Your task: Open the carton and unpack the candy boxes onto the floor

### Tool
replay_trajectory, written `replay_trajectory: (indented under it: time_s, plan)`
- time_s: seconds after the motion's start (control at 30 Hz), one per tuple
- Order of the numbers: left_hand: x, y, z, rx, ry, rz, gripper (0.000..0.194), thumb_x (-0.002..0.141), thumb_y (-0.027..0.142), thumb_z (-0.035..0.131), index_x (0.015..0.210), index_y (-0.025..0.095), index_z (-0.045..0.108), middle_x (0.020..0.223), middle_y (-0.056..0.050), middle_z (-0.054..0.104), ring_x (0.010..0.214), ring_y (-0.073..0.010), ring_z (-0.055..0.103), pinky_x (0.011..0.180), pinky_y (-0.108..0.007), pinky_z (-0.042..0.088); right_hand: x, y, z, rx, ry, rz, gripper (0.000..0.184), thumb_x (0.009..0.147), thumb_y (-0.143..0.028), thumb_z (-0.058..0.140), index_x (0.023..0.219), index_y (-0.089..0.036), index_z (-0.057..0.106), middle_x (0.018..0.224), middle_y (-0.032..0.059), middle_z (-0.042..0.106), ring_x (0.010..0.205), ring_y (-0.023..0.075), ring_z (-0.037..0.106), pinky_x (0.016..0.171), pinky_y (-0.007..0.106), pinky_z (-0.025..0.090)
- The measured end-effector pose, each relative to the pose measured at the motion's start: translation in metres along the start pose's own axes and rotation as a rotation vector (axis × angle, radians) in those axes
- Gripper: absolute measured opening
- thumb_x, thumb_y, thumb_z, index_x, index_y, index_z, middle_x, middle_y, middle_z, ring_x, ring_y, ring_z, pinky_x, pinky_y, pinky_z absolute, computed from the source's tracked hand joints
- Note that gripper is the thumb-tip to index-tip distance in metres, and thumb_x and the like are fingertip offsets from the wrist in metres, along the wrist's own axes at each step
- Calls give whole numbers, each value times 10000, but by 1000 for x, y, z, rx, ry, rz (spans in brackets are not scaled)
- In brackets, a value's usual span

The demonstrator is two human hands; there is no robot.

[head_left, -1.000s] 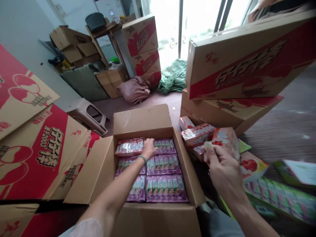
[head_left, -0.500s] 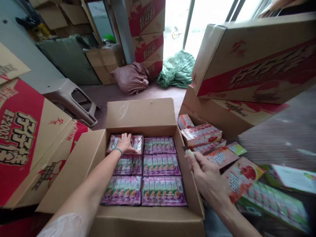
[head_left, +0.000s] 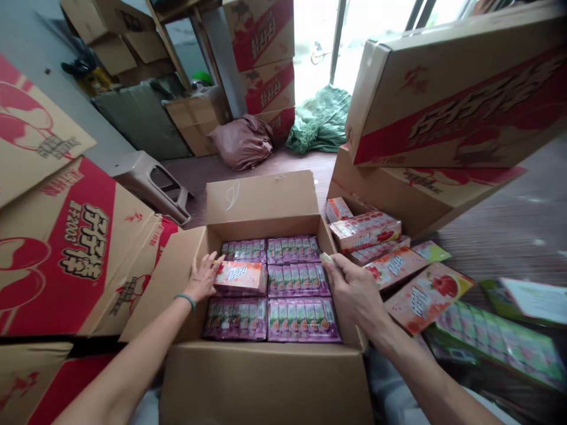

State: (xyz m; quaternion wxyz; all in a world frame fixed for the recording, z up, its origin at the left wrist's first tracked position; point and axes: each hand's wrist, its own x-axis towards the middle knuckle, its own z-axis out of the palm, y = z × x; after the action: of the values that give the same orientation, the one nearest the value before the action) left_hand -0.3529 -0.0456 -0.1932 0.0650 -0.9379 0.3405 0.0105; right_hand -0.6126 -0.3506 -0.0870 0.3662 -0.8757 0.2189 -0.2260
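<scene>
1. While the left hand (head_left: 204,276) touches its left end, the pink box (head_left: 241,276) lies crosswise, its long axis running from that hand toward the right hand (head_left: 358,290), its far end pointing at the latter.
2. It sits inside the open carton (head_left: 266,383), between the two hands and nearer the left, above the purple packs (head_left: 305,319) of the middle row; whether it rests fully on them cannot be told.
3. The box is oblong and peach-pink, with bold white, dark-edged lettering on the face turned up.
4. The left hand's fingers are bent and slightly spread at the box's end; how firmly they hold cannot be told. A green bracelet (head_left: 186,299) circles the wrist behind them.
5. The right hand is closed, thumb and fingers pinching a small pale object (head_left: 326,258) by the carton's right wall.
6. Just beyond the right hand lie loose pink boxes (head_left: 367,229), outside the carton.
</scene>
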Motion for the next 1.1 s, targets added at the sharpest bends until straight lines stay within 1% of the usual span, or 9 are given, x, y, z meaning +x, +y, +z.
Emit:
replay_trajectory:
  time_s: [0.1,0.2,0.33,0.43,0.6,0.67,0.73,0.9,1.1]
  plan:
    - [-2,-20,-9,-55,-118,-71,825,556,186,743,1309,230,408,1442,-183,431,1358,-365,340,1113,-686,70,-4,2,2,-34,-17,-29,360,940,-488,396,747,-225,548,557,-38,486,527,122,445,529,225,287]
    - [-1,-6,-19,-95,-92,-103,493,622,199,688,1081,211,508,1197,-134,604,1189,-323,513,1117,-664,109,-5,2,5,-68,-27,-99,372,950,-489,370,742,-228,535,572,-32,506,527,130,465,538,230,298]
    - [-13,36,-38,-205,-7,-173,395,651,322,675,981,194,500,1059,-100,612,976,-260,611,959,-463,440,-4,-1,8,-83,-8,-172,366,950,-470,359,733,-230,530,583,-20,536,531,142,503,550,237,317]
    - [-39,61,-66,-269,87,-242,468,640,384,676,1013,178,482,1084,-106,573,964,-232,603,795,-324,493,-4,-1,7,-92,24,-202,356,939,-451,365,735,-231,556,580,-5,560,541,156,529,548,245,322]
    - [-116,91,-109,-558,309,-199,550,553,288,685,1052,179,480,1021,-54,571,908,-208,597,774,-309,500,-13,-1,-4,-51,129,-214,331,939,-431,391,902,-217,640,671,25,641,609,169,579,578,251,350]
    - [-151,102,-103,-643,363,-130,578,540,241,657,1087,190,478,1022,-47,573,922,-218,599,805,-335,506,-26,-5,-11,8,180,-209,345,951,-447,399,908,-204,640,684,21,643,605,154,573,589,244,365]
    - [-177,112,-81,-684,398,-53,602,525,209,638,1104,201,475,1037,-53,571,961,-244,594,848,-379,508,-44,-13,-16,43,185,-236,365,974,-448,378,890,-201,633,690,12,638,604,137,563,596,232,373]
    - [-200,127,-27,-769,530,-93,697,483,186,685,1136,220,442,1061,-70,550,1018,-301,567,899,-488,500,-95,-45,-7,-318,-90,-463,272,982,-331,404,894,-216,634,839,17,668,737,135,590,637,231,349]
    - [-204,137,-32,-851,603,-60,675,507,230,762,1119,219,479,1067,-52,511,998,-247,553,891,-411,511,-124,-79,13,-750,-393,-578,173,872,-143,494,904,-182,659,872,70,665,829,191,606,685,276,346]
